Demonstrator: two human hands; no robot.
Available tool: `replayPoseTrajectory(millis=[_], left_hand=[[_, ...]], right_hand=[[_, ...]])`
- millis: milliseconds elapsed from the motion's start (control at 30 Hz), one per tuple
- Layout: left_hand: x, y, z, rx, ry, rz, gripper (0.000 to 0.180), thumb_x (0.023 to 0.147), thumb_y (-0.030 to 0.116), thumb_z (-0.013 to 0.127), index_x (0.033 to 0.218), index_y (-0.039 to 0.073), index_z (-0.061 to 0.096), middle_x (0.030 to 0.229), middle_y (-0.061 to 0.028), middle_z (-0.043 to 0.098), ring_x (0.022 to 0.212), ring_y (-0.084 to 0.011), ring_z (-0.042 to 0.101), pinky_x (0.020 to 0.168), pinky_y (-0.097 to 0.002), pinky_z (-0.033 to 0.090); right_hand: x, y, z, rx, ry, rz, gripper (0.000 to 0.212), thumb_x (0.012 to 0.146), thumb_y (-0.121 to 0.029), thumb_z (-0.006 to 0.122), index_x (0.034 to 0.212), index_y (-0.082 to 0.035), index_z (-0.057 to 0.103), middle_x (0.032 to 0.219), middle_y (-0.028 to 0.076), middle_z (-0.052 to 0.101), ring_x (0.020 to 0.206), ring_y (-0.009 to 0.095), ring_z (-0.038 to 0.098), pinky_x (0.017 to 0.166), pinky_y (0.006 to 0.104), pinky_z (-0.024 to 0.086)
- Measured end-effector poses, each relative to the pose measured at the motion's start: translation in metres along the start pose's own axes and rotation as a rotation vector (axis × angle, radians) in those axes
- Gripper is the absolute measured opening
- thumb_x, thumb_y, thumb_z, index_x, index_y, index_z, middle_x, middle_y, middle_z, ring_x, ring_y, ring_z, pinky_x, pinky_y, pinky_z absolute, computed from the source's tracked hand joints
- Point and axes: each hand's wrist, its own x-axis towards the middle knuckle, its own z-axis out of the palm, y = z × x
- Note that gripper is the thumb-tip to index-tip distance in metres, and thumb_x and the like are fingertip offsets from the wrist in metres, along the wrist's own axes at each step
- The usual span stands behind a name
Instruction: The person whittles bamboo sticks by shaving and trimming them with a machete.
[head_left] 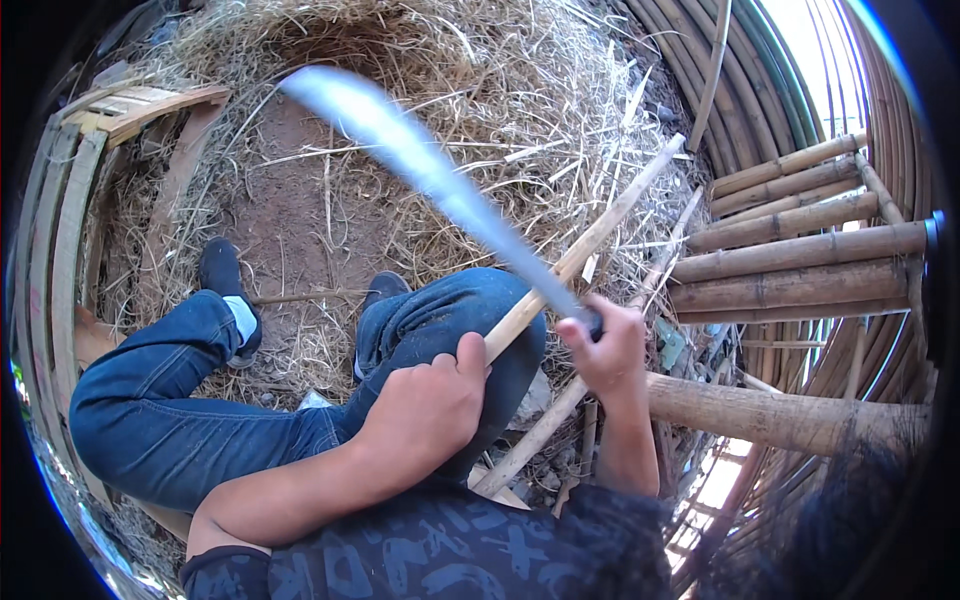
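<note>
My left hand (425,408) is closed round the near end of a pale wooden stick (585,248), which slants up and away to the right past my knee. In my right hand (612,350) is the dark handle of a machete (430,175). Its long, wide blade reaches up and to the left, slightly blurred, and crosses the stick near the handle. Whether the blade touches the stick I cannot tell. The handle is mostly hidden by my fingers.
Dry straw and shavings (440,60) cover much of the brown ground. Bamboo poles (800,255) form a rack and wall at the right, with a thick pole (770,412) close by my right arm. A wooden slatted crate (60,220) stands at the left. Another stick (535,440) lies below my right hand.
</note>
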Motion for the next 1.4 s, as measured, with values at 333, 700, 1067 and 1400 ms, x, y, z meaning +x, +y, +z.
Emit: replayPoseTrajectory(millis=[333,700,1067,1400], left_hand=[[0.003,0.004,-0.011,-0.119,-0.024,-0.018,0.019,0.098,0.017,0.045,0.093,-0.001,0.04,0.064,-0.0208,0.06,0.057,-0.0389,0.062,0.049,-0.0457,0.05],[0.001,-0.001,-0.01,-0.192,0.017,0.012,0.017,0.096,0.012,0.048,0.093,-0.001,0.038,0.061,-0.0235,0.056,0.056,-0.0437,0.058,0.049,-0.051,0.046],[0.0,-0.006,-0.007,-0.173,0.062,0.068,0.017,0.096,0.012,0.048,0.091,-0.002,0.04,0.062,-0.0213,0.059,0.055,-0.0395,0.061,0.049,-0.0462,0.05],[-0.015,-0.011,-0.012,-0.216,0.016,0.009,0.016,0.095,0.01,0.05,0.091,-0.001,0.039,0.058,-0.0211,0.057,0.054,-0.0418,0.059,0.047,-0.0492,0.047]], right_hand=[[0.028,0.025,0.012,-0.03,0.067,-0.248,0.074,0.071,-0.076,0.062,0.067,-0.002,0.062,0.051,0.015,0.053,0.05,0.033,0.06,0.048,0.0395,0.046],[0.042,0.027,0.015,-0.086,0.205,-0.403,0.075,0.068,-0.078,0.061,0.066,-0.004,0.06,0.051,0.012,0.054,0.051,0.032,0.061,0.049,0.0384,0.048],[0.052,0.046,0.01,-0.139,0.258,-0.372,0.078,0.07,-0.082,0.056,0.063,-0.003,0.057,0.049,0.012,0.051,0.049,0.03,0.061,0.047,0.0374,0.045],[0.074,0.12,-0.043,-0.241,0.422,0.214,0.072,0.087,-0.066,0.049,0.076,0.003,0.066,0.057,0.015,0.059,0.057,0.025,0.06,0.058,0.0397,0.046]])
